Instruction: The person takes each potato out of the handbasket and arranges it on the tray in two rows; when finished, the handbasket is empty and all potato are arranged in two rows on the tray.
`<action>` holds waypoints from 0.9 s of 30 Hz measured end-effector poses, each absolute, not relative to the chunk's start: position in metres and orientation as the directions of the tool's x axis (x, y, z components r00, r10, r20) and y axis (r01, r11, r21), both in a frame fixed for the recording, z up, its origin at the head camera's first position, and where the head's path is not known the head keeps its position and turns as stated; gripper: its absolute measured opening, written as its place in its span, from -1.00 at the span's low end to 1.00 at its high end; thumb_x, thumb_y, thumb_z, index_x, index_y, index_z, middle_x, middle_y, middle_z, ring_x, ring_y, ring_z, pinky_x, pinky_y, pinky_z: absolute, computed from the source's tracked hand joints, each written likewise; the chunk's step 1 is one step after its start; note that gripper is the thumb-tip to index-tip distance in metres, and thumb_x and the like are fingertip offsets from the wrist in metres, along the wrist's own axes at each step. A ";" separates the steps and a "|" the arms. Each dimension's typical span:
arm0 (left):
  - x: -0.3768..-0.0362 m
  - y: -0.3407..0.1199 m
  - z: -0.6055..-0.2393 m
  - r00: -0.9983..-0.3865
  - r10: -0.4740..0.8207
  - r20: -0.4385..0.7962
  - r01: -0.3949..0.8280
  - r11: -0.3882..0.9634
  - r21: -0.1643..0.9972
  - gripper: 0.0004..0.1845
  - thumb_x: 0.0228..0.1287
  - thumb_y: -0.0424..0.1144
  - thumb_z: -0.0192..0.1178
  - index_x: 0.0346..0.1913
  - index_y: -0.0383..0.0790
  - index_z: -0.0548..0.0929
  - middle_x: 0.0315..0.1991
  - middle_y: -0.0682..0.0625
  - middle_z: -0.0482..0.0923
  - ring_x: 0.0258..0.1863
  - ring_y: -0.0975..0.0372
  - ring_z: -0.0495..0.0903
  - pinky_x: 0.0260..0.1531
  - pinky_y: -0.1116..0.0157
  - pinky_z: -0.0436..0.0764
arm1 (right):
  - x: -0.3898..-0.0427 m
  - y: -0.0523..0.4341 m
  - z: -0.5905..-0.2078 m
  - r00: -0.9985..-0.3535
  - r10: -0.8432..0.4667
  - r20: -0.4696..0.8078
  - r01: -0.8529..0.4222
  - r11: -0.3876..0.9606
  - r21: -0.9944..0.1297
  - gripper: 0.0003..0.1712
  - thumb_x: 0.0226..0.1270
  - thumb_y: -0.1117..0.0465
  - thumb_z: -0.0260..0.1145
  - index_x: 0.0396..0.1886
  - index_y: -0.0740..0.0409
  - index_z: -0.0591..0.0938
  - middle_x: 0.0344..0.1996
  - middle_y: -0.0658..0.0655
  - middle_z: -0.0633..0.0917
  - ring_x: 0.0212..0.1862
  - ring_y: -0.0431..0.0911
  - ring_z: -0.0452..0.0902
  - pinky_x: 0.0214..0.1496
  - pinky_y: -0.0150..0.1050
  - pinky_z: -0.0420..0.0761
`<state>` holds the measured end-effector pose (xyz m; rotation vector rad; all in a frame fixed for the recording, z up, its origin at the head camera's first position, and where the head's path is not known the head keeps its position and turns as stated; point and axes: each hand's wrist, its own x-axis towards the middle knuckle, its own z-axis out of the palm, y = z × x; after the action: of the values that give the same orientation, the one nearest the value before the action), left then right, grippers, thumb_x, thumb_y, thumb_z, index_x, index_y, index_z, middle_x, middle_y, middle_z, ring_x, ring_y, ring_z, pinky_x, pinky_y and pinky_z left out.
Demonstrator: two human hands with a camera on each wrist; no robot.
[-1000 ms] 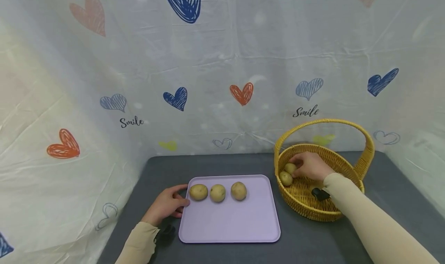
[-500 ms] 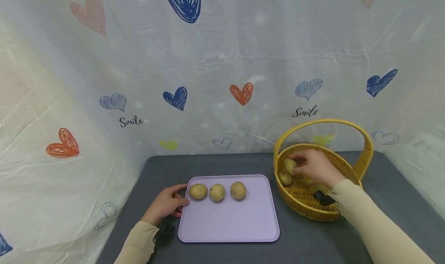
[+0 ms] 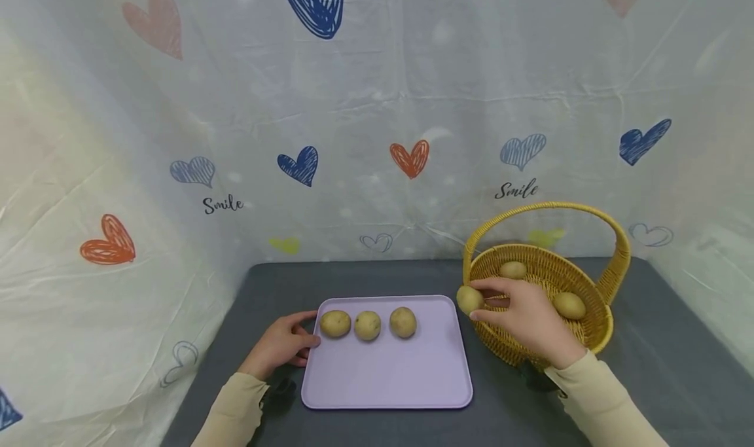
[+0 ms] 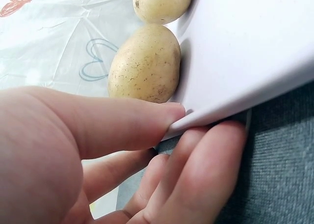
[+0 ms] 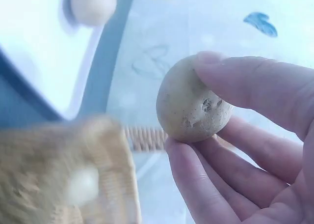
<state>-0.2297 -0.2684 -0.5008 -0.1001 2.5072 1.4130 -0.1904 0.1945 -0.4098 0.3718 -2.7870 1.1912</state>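
**Potato leaves the basket**

Head view: the right hand (image 3: 524, 319) pinches a potato (image 3: 469, 299) over the basket (image 3: 601, 332) rim, just beside the tray (image 3: 389, 375); carrying is under way.

Left wrist: the left hand (image 4: 98, 160) grips the tray edge.

Right wrist: fingertips (image 5: 255, 86) clasp the potato. Next, I judge, a free spot on the tray.

Right hand (image 3: 527, 319) up & out of basket (image 3: 597, 332) since 1 s ago, now pinching potato (image 3: 470, 300) over its left rim toward tray (image 3: 412, 375), uncovering 2 potatoes inside, one at back (image 3: 513, 269), one at right (image 3: 569, 305).
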 end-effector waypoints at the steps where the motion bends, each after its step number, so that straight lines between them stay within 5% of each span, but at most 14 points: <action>1: -0.230 -0.268 -0.501 -0.963 0.067 -0.261 -0.189 0.522 0.832 -0.28 0.28 -0.36 0.50 0.51 -0.19 0.55 -0.29 -0.15 0.69 -0.49 0.14 0.70 -0.45 0.16 0.83 | -0.190 0.190 -0.413 -0.964 -0.194 0.180 -0.264 0.656 -0.707 -0.44 0.30 0.09 0.65 0.27 0.04 0.76 0.14 0.14 0.83 0.05 0.00 0.86 0.00 -0.22 0.84; 8: -0.230 -0.269 -0.500 -0.967 0.065 -0.246 -0.175 0.534 0.827 -0.29 0.29 -0.34 0.50 0.51 -0.17 0.56 -0.28 -0.15 0.68 -0.48 0.14 0.70 -0.44 0.16 0.83 | -0.191 0.159 -0.435 -0.951 -0.225 0.213 -0.308 0.614 -0.727 -0.44 0.32 0.27 0.60 0.30 0.23 0.71 0.18 0.27 0.79 0.10 0.08 0.84 0.01 -0.20 0.84; 27: -0.232 -0.267 -0.505 -0.968 0.058 -0.245 -0.175 0.545 0.820 -0.28 0.28 -0.32 0.51 0.51 -0.18 0.55 -0.29 -0.14 0.68 -0.48 0.13 0.68 -0.46 0.15 0.83 | -0.199 0.118 -0.476 -0.943 -0.215 0.255 -0.328 0.738 -0.590 -0.46 0.30 0.36 0.59 0.28 0.30 0.71 0.20 0.27 0.77 0.14 0.10 0.77 0.15 0.01 0.78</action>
<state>-0.2318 -0.2672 -0.5047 -0.0980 2.5400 1.3880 -0.1991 0.1175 -0.4764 0.4354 -2.7680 0.9872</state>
